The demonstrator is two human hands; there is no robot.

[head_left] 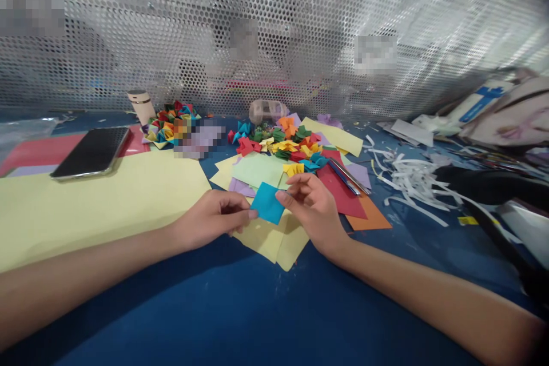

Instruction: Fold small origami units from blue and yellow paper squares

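Between my two hands is a small blue square of paper [267, 203], held up with one corner toward me. My left hand [218, 211] pinches its left corner between thumb and fingers. On the opposite side, my right hand [312, 206] grips the upper right edge with the thumb in front. Below and behind the square lie loose yellow sheets [266, 237] and a pale green sheet [257, 168]. Just beyond my right hand sits a heap of small folded paper pieces [287, 146] in several colours.
A dark phone [92, 151] rests on a large yellow sheet [158, 183] at left. Behind it stand a beige cylinder [141, 106] and a colourful folded-paper piece [169, 126]. Pens [345, 176] lie on red paper [343, 197]. White paper strips [407, 177] spread rightward. A perforated metal screen [274, 28] closes the back.
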